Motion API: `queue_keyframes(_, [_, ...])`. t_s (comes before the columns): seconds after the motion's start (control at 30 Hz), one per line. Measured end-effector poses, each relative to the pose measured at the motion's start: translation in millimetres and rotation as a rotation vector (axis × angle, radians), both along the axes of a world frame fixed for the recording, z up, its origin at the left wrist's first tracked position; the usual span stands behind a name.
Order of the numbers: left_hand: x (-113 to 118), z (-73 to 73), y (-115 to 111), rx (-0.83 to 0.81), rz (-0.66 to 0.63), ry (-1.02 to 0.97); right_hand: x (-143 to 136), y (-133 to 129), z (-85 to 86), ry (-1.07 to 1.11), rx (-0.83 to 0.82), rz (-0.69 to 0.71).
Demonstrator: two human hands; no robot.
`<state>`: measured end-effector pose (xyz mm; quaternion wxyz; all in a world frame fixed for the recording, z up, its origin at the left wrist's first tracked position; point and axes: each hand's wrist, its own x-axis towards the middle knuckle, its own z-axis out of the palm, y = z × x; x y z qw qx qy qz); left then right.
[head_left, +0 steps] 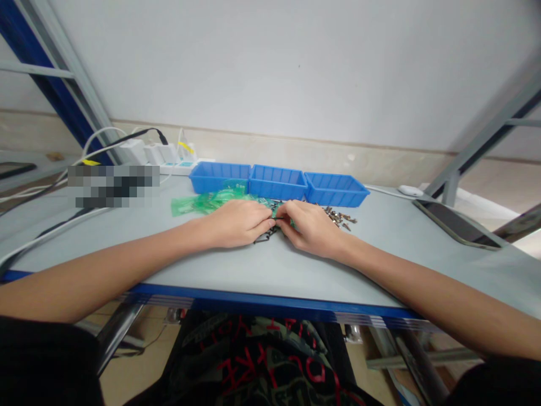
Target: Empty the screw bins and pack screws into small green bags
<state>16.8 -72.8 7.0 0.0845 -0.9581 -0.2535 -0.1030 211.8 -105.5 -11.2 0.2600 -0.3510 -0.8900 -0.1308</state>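
Note:
My left hand (239, 224) and my right hand (310, 226) meet over the middle of the table, fingertips pinched close together. Between them is a thin black rod-like piece (277, 219), too small to name more exactly; both hands appear to grip it. Several similar black pieces (262, 239) lie on the table just under the fingers, partly hidden. Beside my left hand rests a heap of green see-through plastic bags (207, 202). A pile of small brass-coloured metal parts (338, 217) lies to the right, partly covered by my right hand.
Three blue bins stand in a row behind the hands: left (220, 176), middle (278, 181) and right (337, 190). A power strip with plugs (164, 160) and cables sits at the back left. On the right are a phone (454, 223) and a white object (409, 191).

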Motion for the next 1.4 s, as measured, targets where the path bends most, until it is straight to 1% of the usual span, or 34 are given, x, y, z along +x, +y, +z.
queue_keyframes(0.17, [-0.1,0.4,-0.1,-0.018,0.002,-0.003,0.4,-0.2,0.2,0.015,-0.007,-0.001])
queue_keyframes(0.37, [-0.1,1.3,-1.7,-0.040,-0.006,-0.008,0.4,-0.7,1.3,-0.035,-0.023,-0.041])
queue_keyframes(0.67, [-0.3,1.3,-1.7,-0.018,-0.019,-0.008,-0.6,-1.3,2.7,-0.075,-0.016,-0.066])
queue_keyframes(0.97, [0.0,0.2,-0.8,-0.002,-0.004,0.003,-1.2,-4.3,4.2,-0.034,-0.031,-0.041])
queue_keyframes(1.13, [0.5,3.8,-2.1,-0.059,0.042,-0.008,-0.4,-4.3,4.6,0.006,-0.005,-0.017])
queue_keyframes(1.27, [0.8,5.5,-2.4,-0.080,0.034,-0.012,0.6,-2.3,3.4,0.027,0.020,0.012])
queue_keyframes(1.4, [0.9,3.8,-1.9,-0.067,0.033,-0.006,0.6,-0.8,2.5,0.022,0.026,0.005])
